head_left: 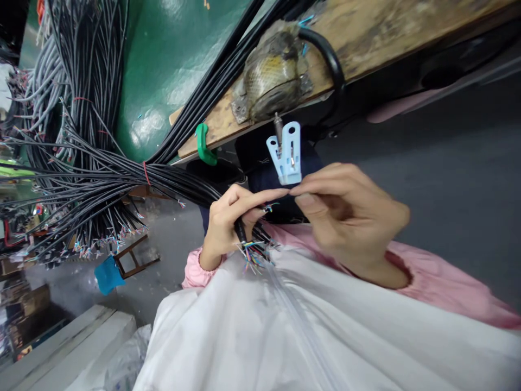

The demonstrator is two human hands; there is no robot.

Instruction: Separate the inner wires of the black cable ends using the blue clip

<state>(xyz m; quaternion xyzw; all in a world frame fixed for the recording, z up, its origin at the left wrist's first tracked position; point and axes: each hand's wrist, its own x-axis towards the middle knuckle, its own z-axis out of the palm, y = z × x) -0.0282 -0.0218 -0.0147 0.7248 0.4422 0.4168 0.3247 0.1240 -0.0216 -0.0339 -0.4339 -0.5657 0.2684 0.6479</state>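
Observation:
My left hand (230, 214) is closed round the end of a bundle of black cables (183, 182), its index finger stretched toward my right hand. Thin coloured wire ends (253, 254) fan out below that hand, in front of the white apron. My right hand (352, 209) is pinched, its fingertips meeting the left index fingertip; anything between them is too small to make out. Just above the fingertips is a light blue clothes peg (290, 155), fixed to a metal shaft on a tape-wrapped motor-like device (272, 73) at the bench edge.
The cables run back over the green bench top (163, 60), where more black cable bundles (91, 65) and grey cables (49, 76) lie. A green clamp-like piece (206, 144) sits on the wooden edge (222, 127). A blue-seated stool (109, 275) stands on the floor at left.

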